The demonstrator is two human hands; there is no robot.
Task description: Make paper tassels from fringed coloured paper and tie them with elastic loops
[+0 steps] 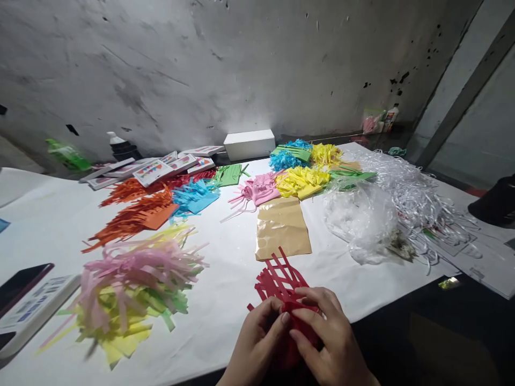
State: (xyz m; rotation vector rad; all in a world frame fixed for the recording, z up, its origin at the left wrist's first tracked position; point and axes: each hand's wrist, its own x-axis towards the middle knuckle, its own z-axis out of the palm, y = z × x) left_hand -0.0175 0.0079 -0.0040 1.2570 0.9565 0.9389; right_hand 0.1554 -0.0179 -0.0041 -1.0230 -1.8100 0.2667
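Observation:
Red fringed paper point(277, 276) is between my hands at the front edge of the white-covered table, its cut strips pointing away from me. My left hand point(261, 338) pinches the paper's edge between thumb and fingers. My right hand point(328, 332) is closed on the right side of the same paper, fingers curled over it. The lower part of the red paper is partly hidden by my hands. Just beyond lies a brown paper sheet point(281, 228) with shiny tape on it. Pink fringed paper point(259, 187) and yellow fringed paper point(303, 182) lie behind that sheet.
On the left are a pink and yellow fringe pile point(137, 279), a phone point(24, 284) and orange fringes point(148, 214). Flat printed packs point(153, 171) and a white box point(249, 145) stand near the wall. Clear plastic point(360, 220) and white string point(414, 187) lie right.

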